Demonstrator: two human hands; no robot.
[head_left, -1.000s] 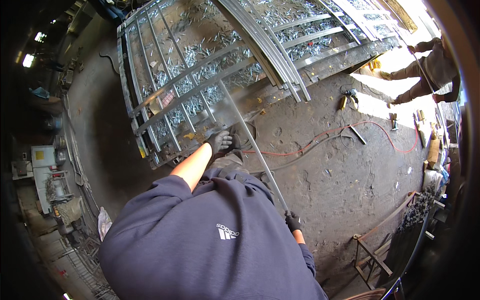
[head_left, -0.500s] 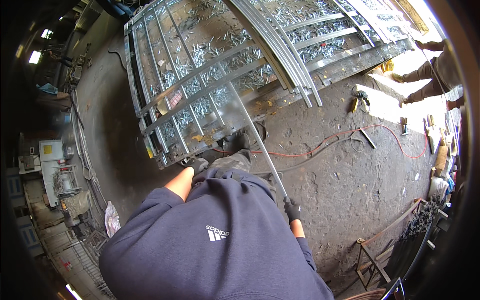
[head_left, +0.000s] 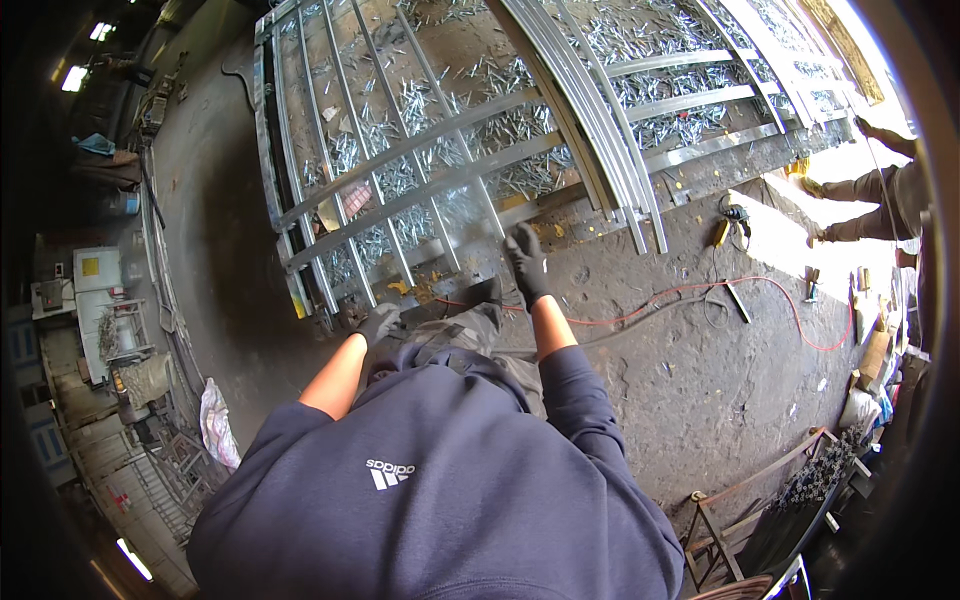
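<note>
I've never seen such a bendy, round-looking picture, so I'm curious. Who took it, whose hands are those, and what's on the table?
There's no robot, just a person in a dark blue sweatshirt. The camera sits on that person's head and looks down; its wide lens bends straight edges.

The dark-gloved right hand is at the near end of a long, silver metal bar; I can't tell how firmly it grips. The dark-gloved left hand is near the edge of the big, dark, stained table; I can't see whether it holds anything.

On the table lie a grid of silver metal bars, a bundle of long, thin, silver strips and lots of small, shiny, metallic pieces.
</note>
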